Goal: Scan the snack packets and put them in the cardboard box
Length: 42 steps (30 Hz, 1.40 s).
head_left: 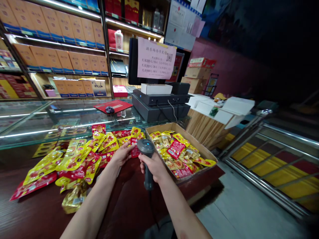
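Observation:
My right hand (154, 166) is wrapped round the handle of a dark grey barcode scanner (147, 147), its head pointing away from me. Just left of the scanner, my left hand (123, 153) grips a small red snack packet (135, 148) by its side. A loose pile of yellow and red snack packets (77, 154) spreads over the counter to the left, with a gold packet (74, 199) nearest me. At the right, a shallow cardboard box (211, 153) holds many yellow, gold and red packets.
Behind the packets lies a glass display counter (74, 116) with a mouse (109, 110) on a red mat (122, 105). A monitor (133, 63) with a paper sign stands above a black cash drawer (159, 111). Boxed goods fill shelves behind. A metal railing (279, 132) runs at the right.

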Available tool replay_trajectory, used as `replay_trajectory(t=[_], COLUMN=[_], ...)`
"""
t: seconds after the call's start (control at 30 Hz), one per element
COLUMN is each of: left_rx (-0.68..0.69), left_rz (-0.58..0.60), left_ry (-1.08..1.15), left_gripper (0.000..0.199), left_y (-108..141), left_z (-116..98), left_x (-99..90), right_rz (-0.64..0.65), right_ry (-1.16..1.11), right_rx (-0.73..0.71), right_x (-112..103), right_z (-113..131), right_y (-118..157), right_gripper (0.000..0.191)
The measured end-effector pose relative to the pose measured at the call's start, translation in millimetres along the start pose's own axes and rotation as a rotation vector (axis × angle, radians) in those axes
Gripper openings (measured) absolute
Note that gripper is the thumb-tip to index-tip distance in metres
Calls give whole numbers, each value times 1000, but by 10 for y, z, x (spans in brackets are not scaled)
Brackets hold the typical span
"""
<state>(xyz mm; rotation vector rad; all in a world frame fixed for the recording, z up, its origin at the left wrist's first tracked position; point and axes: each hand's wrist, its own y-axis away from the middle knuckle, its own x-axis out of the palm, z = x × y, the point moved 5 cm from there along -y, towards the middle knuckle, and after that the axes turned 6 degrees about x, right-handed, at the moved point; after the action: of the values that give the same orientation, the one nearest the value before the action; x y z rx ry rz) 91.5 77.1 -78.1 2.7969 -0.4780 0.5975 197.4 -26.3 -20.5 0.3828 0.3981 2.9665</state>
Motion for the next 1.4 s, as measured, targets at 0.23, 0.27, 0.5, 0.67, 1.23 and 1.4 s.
replay_trajectory(t=[0.23,0.27,0.5,0.67,1.23,1.4], left_rx=[36,35,-23,-59,-150,-197], left_rz=[120,121,59,135,267,144], left_ry=[-3,-3,-10,102,-69,-25], left_gripper=[21,21,21,19,56,42], left_y=[14,10,29,208,-458,-211], left_z=[-32,-29,-37,-219,-858,-641], left_x=[80,76,69,294,1834,925], right_rz=[-17,-17,-138,-124,-386,-198], right_ry=[-18,-20,5,-75,-232,-222], right_rx=[-5,2,-193,-133,-257,-109], right_x=[-12,-13,-124,-215,-1416,-858], right_z=[-3,-5,113,205,1515,957], right_y=[8,9,-26,-58,-26,14], right_gripper=[19,19,28,32,27,24])
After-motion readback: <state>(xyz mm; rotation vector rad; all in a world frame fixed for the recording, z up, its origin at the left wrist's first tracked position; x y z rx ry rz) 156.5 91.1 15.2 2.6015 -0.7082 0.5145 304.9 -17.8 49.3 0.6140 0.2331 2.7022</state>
